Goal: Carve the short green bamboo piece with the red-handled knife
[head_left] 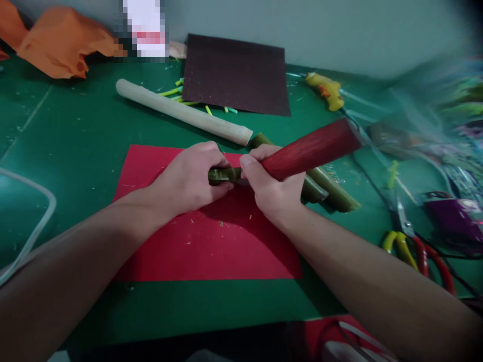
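My left hand is closed around a short dark green bamboo piece, held just above a red sheet. My right hand grips a tool with a thick red wooden handle, which points up and to the right. The tool's working end meets the bamboo between my two hands. Most of that end is hidden by my fingers, so its exact kind does not show. Small pale shavings lie on the red sheet. Partly behind my right hand are green bamboo tubes.
A pale wooden stick lies behind my hands, near a dark sheet and yellow-green strips. On the right are a yellow glue gun, scissors, yellow and red handles, a purple box and clear plastic bags. Orange material sits back left.
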The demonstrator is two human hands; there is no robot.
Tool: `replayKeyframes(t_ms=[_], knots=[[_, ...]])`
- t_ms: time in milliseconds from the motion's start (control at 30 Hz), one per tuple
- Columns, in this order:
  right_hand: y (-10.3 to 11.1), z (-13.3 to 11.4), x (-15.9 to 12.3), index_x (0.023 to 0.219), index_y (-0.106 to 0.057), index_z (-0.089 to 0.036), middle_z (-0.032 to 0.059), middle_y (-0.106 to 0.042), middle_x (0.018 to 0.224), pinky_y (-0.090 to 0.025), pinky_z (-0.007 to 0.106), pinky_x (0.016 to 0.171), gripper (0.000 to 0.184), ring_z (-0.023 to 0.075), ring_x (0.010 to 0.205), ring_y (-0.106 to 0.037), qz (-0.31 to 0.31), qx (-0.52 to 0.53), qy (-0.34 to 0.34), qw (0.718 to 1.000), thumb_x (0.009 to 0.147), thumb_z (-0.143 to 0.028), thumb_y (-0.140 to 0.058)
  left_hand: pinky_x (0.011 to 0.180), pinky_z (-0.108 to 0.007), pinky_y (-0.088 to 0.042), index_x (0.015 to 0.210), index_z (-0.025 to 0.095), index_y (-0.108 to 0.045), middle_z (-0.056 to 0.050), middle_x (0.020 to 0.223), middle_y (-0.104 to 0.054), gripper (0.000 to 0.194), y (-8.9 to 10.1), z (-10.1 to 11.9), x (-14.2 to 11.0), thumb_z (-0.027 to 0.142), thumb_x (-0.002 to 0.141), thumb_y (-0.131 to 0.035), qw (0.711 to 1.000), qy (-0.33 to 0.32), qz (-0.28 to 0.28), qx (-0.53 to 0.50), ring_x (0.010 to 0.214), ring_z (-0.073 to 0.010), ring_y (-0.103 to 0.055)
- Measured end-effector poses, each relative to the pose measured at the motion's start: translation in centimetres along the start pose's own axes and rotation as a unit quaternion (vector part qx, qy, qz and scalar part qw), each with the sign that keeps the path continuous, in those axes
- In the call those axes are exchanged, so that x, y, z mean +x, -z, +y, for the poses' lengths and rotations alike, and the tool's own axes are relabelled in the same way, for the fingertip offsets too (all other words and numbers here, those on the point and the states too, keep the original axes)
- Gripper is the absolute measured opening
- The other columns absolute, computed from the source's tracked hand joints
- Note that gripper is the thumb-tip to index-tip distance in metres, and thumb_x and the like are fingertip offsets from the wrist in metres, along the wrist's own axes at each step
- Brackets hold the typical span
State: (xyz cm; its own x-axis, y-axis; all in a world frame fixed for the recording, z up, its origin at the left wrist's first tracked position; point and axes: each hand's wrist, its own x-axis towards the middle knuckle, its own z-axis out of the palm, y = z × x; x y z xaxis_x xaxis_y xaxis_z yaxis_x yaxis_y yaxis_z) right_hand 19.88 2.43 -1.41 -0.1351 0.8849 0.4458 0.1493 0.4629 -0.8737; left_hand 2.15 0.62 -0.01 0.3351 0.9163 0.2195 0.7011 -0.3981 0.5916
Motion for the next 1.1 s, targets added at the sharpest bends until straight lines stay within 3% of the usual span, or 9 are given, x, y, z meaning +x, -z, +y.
replayKeyframes(t_ms=[300,533,767,967,1100], knots=[[0.06,-0.18,0.44,0.07,-0.061,-0.027,-0.0023,-0.059,0.064,-0.054,0.036,0.066,0.027,0.0156,0.063,-0.058,0.026,0.009,0.004,1.0,0.09,-0.041,-0.072,0.066,-0.034,-0.043,0.084,0.019,-0.068,-0.004,0.085,-0.061,0.014,0.2,0.3,0.08,0.033,0.082,-0.072,1.0,0.002,-0.008,0.006,0.077,-0.0195,-0.058],[0.01,-0.09,0.28,0.063,-0.055,-0.026,-0.0046,-0.051,0.058,-0.046,0.032,0.055,0.031,0.0121,0.052,-0.048,0.01,0.021,0.02,1.0,0.089,-0.027,-0.072,0.068,-0.034,-0.042,0.086,0.018,-0.069,-0.004,0.087,-0.06,0.017,0.06,0.24,0.05,0.034,0.082,-0.072,1.0,0.0,-0.005,0.008,0.078,-0.0197,-0.058],[0.14,-0.29,0.72,0.067,-0.061,-0.027,-0.0042,-0.056,0.06,-0.051,0.034,0.06,0.024,0.0132,0.054,-0.052,0.014,0.016,0.037,0.999,0.089,-0.026,-0.071,0.066,-0.033,-0.041,0.085,0.018,-0.069,-0.004,0.086,-0.059,0.016,0.05,0.25,0.08,0.033,0.082,-0.072,1.0,0.014,-0.011,-0.002,0.078,-0.0196,-0.057],[0.05,-0.09,0.39,0.063,-0.055,-0.026,-0.005,-0.052,0.057,-0.045,0.032,0.053,0.029,0.0124,0.052,-0.05,0.013,0.025,0.027,0.999,0.086,-0.021,-0.07,0.066,-0.032,-0.041,0.084,0.018,-0.069,-0.002,0.084,-0.058,0.016,-0.07,0.12,-0.03,0.033,0.082,-0.073,1.0,0.0,0.001,-0.012,0.076,-0.018,-0.057],[0.06,-0.14,0.51,0.064,-0.058,-0.026,-0.005,-0.053,0.057,-0.047,0.031,0.055,0.026,0.0113,0.05,-0.047,0.012,0.027,0.03,0.999,0.088,-0.022,-0.068,0.064,-0.032,-0.04,0.084,0.017,-0.07,-0.002,0.083,-0.058,0.017,-0.02,0.12,0.04,0.033,0.081,-0.074,1.0,0.004,0.003,-0.007,0.074,-0.0172,-0.056]])
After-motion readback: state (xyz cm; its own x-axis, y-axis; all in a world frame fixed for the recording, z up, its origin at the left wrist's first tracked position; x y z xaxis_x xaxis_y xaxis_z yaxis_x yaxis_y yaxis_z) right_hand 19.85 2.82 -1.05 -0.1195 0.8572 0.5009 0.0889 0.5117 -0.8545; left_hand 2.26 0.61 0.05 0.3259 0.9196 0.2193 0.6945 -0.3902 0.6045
